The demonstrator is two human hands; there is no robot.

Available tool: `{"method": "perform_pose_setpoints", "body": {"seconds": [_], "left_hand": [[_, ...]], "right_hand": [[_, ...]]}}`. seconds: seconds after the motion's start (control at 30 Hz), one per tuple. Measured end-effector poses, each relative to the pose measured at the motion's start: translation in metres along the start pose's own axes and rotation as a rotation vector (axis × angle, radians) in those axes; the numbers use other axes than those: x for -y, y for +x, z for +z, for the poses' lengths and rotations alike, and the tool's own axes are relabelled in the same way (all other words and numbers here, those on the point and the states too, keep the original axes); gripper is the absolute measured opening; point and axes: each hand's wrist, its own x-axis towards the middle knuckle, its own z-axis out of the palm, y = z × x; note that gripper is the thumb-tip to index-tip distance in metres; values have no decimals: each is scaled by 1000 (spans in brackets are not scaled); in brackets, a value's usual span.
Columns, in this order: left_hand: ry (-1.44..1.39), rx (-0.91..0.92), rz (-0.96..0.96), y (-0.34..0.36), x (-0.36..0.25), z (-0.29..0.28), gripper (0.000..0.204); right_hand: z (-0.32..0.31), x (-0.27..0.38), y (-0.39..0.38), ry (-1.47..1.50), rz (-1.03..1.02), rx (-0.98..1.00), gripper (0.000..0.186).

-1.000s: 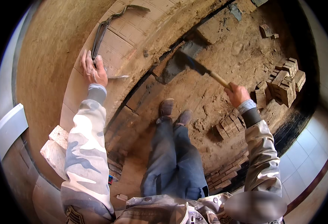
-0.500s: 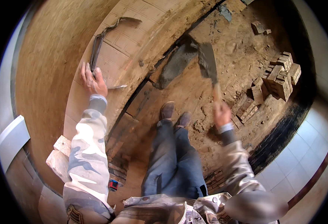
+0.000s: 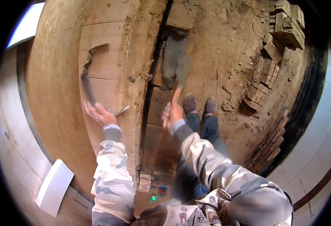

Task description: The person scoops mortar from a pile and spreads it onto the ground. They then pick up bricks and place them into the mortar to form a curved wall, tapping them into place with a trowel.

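My right hand point(image 3: 172, 113) is wrapped round the wooden handle of a trowel point(image 3: 181, 73). Motion smears the trowel's grey blade, which is beside a bed of wet grey mortar point(image 3: 172, 54) in the strip along the dark gap. To the left, my left hand point(image 3: 100, 113) rests on a tiled ledge point(image 3: 101, 67) with its fingers stretched out. A dark, bent metal tool point(image 3: 85, 73) lies on that ledge, its lower end reaching my left fingers. Beside that palm a thin, pale metal piece point(image 3: 122, 110) sticks out, its other end hidden under the hand.
Stacked bricks point(image 3: 288, 28) stand at the far right, with loose bricks point(image 3: 256, 95) nearer. A brick row point(image 3: 271, 147) runs along the dark right edge. Near my legs are more bricks point(image 3: 145, 182) and a small red-and-blue device point(image 3: 162, 190). My shoes point(image 3: 190, 102) stand on dirt.
The view has turned. My right hand has swung the trowel leftward from the dirt on the right to the mortar strip. My left hand stays on the ledge beside the metal tool.
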Motion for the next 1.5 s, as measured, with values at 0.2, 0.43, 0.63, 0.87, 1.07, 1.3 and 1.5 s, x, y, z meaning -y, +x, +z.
{"method": "perform_pose_setpoints", "body": {"seconds": [0.2, 0.43, 0.63, 0.87, 1.07, 1.3, 1.5], "left_hand": [[26, -17, 3, 6, -1, -3, 59], [31, -36, 39, 5, 0, -8, 55], [106, -60, 79, 7, 12, -8, 50], [17, -67, 56, 5, 18, 11, 51], [-120, -98, -2, 29, 156, 9, 47], [221, -111, 265, -23, -47, 12, 50], [-243, 853, 472, -283, -300, 232, 30]], "right_hand": [[50, 111, 48, -89, -176, 67, 47], [29, 146, 18, -260, -296, 22, 37], [-21, 51, -34, -533, -504, -28, 21], [-75, 25, -65, -786, -478, -57, 34], [-142, 129, -96, -708, -366, 60, 32], [-339, 205, -99, -428, -158, -103, 29], [-478, 211, -79, -35, 84, -146, 30]]}}
